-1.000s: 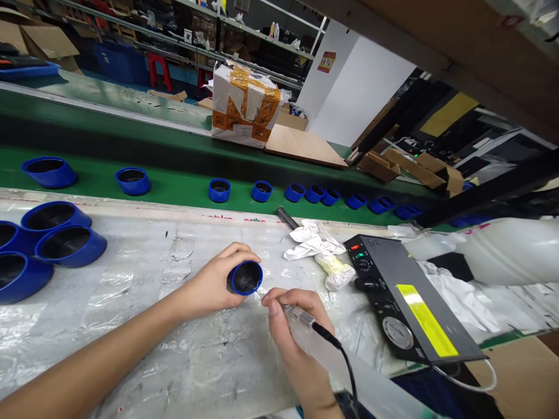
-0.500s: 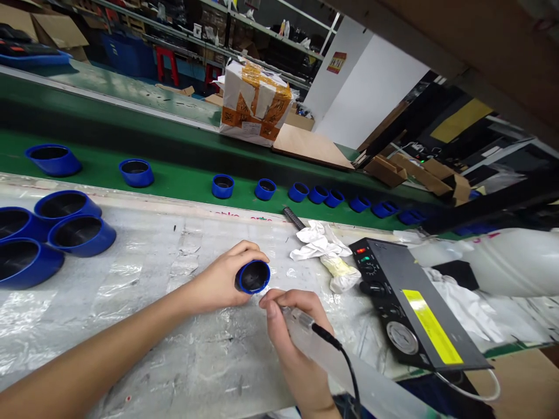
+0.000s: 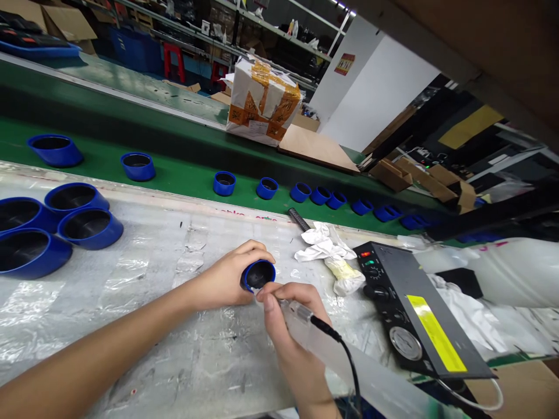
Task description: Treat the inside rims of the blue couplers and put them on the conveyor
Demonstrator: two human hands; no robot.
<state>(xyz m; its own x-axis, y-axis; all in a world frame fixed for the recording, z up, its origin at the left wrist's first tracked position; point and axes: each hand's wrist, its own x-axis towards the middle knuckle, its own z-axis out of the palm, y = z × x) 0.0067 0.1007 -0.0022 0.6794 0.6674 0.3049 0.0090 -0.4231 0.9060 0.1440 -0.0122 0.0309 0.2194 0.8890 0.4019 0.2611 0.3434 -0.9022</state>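
My left hand [image 3: 236, 273] is closed around a small blue cup-like ring [image 3: 258, 276] with a black inside, its opening tilted toward me. In my right hand [image 3: 294, 337] is a translucent glue syringe [image 3: 301, 312], gripped like a pen, with a black tube running from it. The syringe's thin tip reaches the near left rim of the blue ring; whether it touches is too small to tell. Larger blue rings [image 3: 91, 228] stand grouped on the plastic-covered table [image 3: 183, 349] at the left.
Several blue rings [image 3: 224, 183] sit in a row on the green conveyor belt [image 3: 183, 174]. Right of my hands are a black dispenser box [image 3: 419, 314] with a dial gauge, crumpled white cloths [image 3: 325, 241] and a large white bottle [image 3: 519, 270]. A taped carton [image 3: 264, 102] stands behind.
The syringe tip has moved left along the near edge of the blue ring. My left hand still holds the ring, and the whole view has shifted slightly.
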